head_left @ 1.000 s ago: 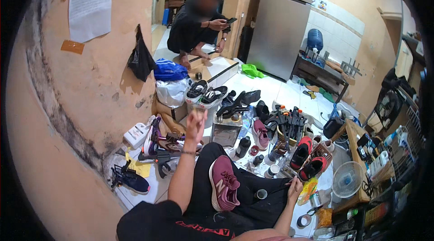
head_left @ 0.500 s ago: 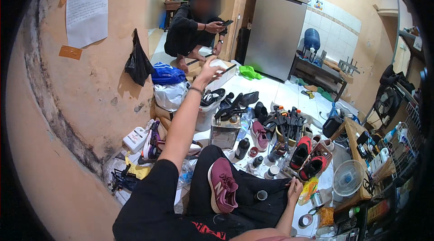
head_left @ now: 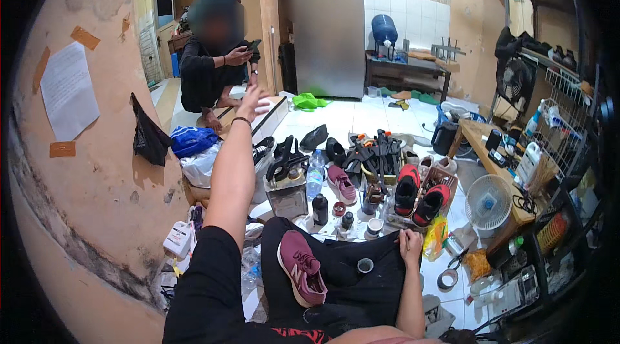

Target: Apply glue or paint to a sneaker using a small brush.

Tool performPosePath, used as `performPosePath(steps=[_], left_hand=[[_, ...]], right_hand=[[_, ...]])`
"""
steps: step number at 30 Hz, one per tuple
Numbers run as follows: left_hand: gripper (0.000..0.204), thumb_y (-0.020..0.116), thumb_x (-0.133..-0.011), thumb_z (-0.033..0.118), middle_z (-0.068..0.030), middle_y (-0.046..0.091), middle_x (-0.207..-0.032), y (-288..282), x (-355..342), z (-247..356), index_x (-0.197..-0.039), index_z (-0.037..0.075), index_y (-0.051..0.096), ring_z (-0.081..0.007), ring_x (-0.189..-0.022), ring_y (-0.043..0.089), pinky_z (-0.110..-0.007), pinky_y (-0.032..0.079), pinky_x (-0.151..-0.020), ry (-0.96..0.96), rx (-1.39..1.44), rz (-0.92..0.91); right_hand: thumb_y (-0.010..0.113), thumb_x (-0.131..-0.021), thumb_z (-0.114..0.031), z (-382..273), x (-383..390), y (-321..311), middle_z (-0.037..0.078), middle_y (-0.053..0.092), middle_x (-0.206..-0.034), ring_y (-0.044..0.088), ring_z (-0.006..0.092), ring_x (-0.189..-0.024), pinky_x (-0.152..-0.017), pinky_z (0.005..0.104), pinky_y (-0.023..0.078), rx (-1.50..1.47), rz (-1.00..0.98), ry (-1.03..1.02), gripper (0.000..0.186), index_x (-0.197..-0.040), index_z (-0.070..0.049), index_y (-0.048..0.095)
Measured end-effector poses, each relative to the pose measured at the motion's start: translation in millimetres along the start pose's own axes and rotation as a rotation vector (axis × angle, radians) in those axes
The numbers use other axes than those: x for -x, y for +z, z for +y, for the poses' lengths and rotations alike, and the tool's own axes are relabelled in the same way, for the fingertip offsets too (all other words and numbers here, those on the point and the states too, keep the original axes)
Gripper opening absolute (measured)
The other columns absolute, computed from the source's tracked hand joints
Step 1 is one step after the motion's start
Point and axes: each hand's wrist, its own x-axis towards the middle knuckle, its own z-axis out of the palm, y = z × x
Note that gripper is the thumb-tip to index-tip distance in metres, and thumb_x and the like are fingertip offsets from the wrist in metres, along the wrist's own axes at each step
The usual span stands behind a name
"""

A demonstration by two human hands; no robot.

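Tan-walled room (head_left: 90,202), white tile floor (head_left: 349,113) crowded below a steel fridge (head_left: 329,40), maroon sneaker (head_left: 302,266) lying on a dark-trousered lap (head_left: 365,295), left hand (head_left: 253,105) raised with fingers spread, right hand (head_left: 411,244) at the knee (head_left: 385,250), grip unclear.

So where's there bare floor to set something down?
Bare white tiles lie before the refrigerator, between the green bag and the dark bench. It's crowded beyond your right hand, around the black-and-red shoes and orange-tipped clamps.

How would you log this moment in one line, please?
left hand: outstretched, open; right hand: by knee; maroon shoe: on black trousers
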Motion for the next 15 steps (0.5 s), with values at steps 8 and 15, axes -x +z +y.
performPosePath(steps=[8,15], left_hand=[[0.064,0.064,-0.089,0.054,-0.0065,0.068,-0.102,-10.1,-8.6,-163.0,-0.138,0.013,0.053,-0.0176,-0.077,0.058,-0.036,0.046,-0.065,-0.108,-0.247,0.29],[0.063,0.043,-0.103,0.052,-0.0132,0.074,-0.087,13.6,-0.5,-238.4,-0.097,-0.002,0.075,-0.0233,-0.085,0.069,-0.036,0.05,-0.082,0.26,-0.44,0.42]], right_hand=[[0.058,-0.097,-0.029,-3.0,1.6,-7.0,0.013,0.066,-0.078,0.058,0.0328,-0.088,-0.098,0.0484,0.038,-0.068,-0.076,0.118,0.031,-0.078,-0.006,0.068],[0.06,-0.096,-0.024,-8.4,1.4,-12.4,0.011,0.065,-0.079,0.057,0.0307,-0.09,-0.107,0.0488,0.031,-0.097,-0.098,0.145,0.03,-0.076,-0.002,0.066]])
